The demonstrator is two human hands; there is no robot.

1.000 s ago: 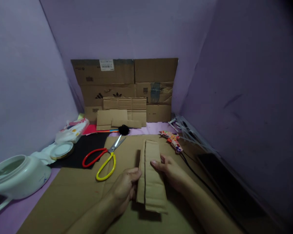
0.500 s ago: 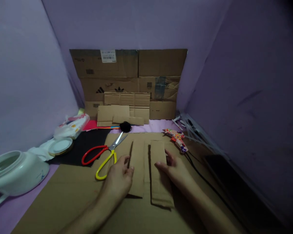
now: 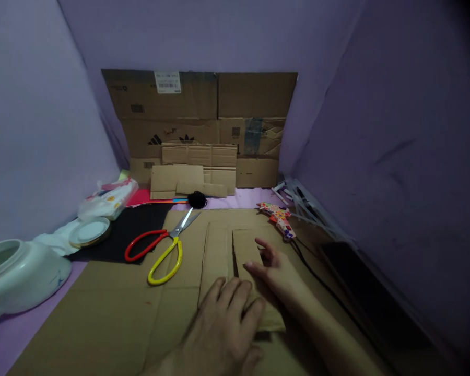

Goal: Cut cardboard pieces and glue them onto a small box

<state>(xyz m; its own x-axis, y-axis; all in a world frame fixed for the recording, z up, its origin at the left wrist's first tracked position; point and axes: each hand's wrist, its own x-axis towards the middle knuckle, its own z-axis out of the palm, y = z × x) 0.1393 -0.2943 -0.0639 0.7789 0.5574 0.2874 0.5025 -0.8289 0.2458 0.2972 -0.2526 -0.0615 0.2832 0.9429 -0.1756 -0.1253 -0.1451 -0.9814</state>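
Two cardboard strips lie side by side on the large cardboard sheet. My left hand rests palm down over the lower part of the left strip, its fingers spread and reaching onto the right strip. My right hand is at the right strip's right edge, thumb over its surface and fingers apart from the thumb. The lower end of the left strip is hidden under my left hand.
Scissors with red and yellow handles lie left of the strips. A patterned glue gun and a dark slab are at right. Black yarn sits behind; a white pot stands far left.
My left hand has let go of the left strip's left edge and moved right and nearer, onto the strips. The left strip now lies flat. The view has shifted slightly.
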